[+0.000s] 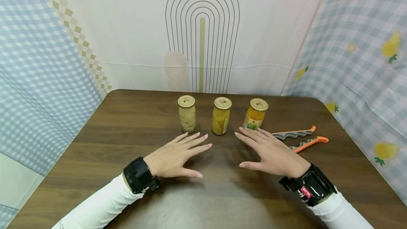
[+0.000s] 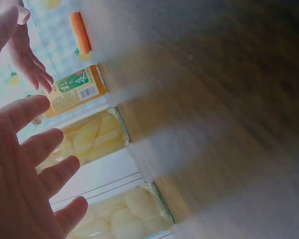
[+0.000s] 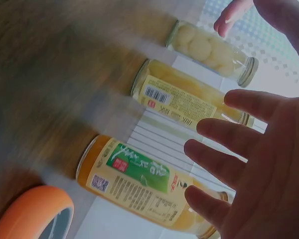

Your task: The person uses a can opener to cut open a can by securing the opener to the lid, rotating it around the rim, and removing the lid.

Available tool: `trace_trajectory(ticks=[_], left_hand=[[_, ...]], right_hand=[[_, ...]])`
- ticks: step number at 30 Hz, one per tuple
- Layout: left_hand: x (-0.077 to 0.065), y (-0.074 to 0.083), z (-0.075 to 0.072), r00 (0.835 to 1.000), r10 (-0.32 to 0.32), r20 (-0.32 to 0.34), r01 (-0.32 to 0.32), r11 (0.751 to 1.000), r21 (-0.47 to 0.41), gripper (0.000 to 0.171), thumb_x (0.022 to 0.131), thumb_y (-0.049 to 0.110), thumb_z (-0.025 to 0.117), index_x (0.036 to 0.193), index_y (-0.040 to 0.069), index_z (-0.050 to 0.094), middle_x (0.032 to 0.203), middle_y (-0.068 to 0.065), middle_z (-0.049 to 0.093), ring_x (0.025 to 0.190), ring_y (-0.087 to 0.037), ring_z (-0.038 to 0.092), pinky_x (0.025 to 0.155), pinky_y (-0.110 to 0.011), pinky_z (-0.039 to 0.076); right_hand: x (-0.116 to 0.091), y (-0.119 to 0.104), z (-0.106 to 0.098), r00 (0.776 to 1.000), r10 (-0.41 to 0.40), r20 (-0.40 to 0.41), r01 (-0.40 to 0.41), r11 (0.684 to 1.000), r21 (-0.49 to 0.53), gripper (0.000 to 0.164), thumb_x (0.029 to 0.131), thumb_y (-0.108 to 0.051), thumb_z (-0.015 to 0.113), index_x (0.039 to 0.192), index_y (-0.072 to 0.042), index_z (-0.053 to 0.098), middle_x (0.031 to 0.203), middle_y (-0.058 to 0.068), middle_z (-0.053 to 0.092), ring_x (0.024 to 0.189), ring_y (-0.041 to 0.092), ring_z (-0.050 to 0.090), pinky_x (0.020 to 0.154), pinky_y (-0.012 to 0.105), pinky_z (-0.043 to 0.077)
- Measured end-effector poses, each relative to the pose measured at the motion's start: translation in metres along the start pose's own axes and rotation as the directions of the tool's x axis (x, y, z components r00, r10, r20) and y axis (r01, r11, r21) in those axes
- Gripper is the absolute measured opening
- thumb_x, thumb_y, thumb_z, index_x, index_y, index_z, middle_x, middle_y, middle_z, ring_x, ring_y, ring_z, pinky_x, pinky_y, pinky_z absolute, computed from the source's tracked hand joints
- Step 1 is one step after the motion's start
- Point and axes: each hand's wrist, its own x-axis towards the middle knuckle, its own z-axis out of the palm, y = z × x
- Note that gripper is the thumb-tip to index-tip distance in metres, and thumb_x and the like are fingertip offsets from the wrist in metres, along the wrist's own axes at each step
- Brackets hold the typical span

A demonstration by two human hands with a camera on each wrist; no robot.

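Both hands hover palm down over the table with fingers spread, holding nothing. My left hand [image 1: 179,154] is in front of a jar of pale round fruit [image 1: 187,115]. To that jar's right stands a jar of yellow fruit pieces [image 1: 220,116], its label turned to the side. My right hand [image 1: 270,151] is before a jar of orange fruit [image 1: 254,114] with a green and cream label [image 3: 139,167]. All three jars are upright with gold lids on. Beside the right hand lies a jar opener with orange handles [image 1: 313,144] and grey wavy jaws, partly hidden by that hand.
The dark wooden table [image 1: 143,116] has its back edge just behind the jars. A white cloth with arch lines [image 1: 136,38] hangs behind it. Checked cloths hang at the left [image 1: 41,66] and at the right [image 1: 356,63].
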Motion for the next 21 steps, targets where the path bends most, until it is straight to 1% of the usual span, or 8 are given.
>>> trace_trajectory(ticks=[3,9,13,16,21], left_hand=[[0.0,-0.001,0.0,1.0,-0.002,0.001,0.002,1.0,-0.005,0.087,0.092,0.078,0.044,0.161,0.03,0.026,0.171,0.003,0.017,0.158,-0.024,0.017,0.128,-0.051,0.017],[0.0,-0.002,0.001,1.0,-0.001,0.001,0.001,1.0,-0.007,0.087,0.092,0.078,0.044,0.162,0.031,0.025,0.17,0.0,0.02,0.158,-0.023,0.016,0.128,-0.051,0.017],[0.0,-0.003,0.001,1.0,0.004,0.001,-0.004,1.0,-0.012,0.087,0.092,0.078,0.045,0.162,0.031,0.024,0.17,-0.001,0.021,0.158,-0.025,0.019,0.128,-0.051,0.017],[0.0,-0.003,0.001,1.0,0.007,0.001,-0.007,1.0,-0.017,0.086,0.092,0.078,0.045,0.162,0.031,0.024,0.17,-0.001,0.021,0.157,-0.026,0.02,0.128,-0.051,0.017],[0.0,-0.003,0.002,1.0,0.008,0.004,-0.008,1.0,-0.023,0.087,0.092,0.077,0.045,0.162,0.03,0.025,0.17,-0.001,0.021,0.157,-0.026,0.02,0.127,-0.052,0.017]], right_hand=[[-0.001,0.003,-0.001,1.0,0.015,0.014,-0.015,1.0,0.008,0.087,0.091,-0.07,0.058,0.161,-0.026,0.028,0.165,0.008,0.033,0.148,0.027,0.04,0.124,0.054,0.025],[-0.003,0.009,-0.004,0.998,0.042,0.036,-0.043,0.999,0.022,0.086,0.09,-0.068,0.061,0.158,-0.023,0.035,0.162,0.01,0.039,0.147,0.027,0.041,0.124,0.054,0.024],[-0.005,0.016,-0.006,0.994,0.088,0.066,-0.091,0.995,0.041,0.086,0.089,-0.068,0.063,0.156,-0.019,0.041,0.157,0.013,0.046,0.144,0.034,0.045,0.121,0.057,0.029],[-0.007,0.024,-0.006,0.99,0.113,0.087,-0.117,0.992,0.039,0.086,0.089,-0.072,0.059,0.153,-0.016,0.044,0.152,0.015,0.051,0.141,0.039,0.048,0.117,0.061,0.034],[-0.01,0.034,-0.007,0.985,0.137,0.101,-0.141,0.989,0.032,0.087,0.089,-0.074,0.057,0.151,-0.013,0.048,0.149,0.016,0.054,0.138,0.04,0.05,0.114,0.062,0.037]])
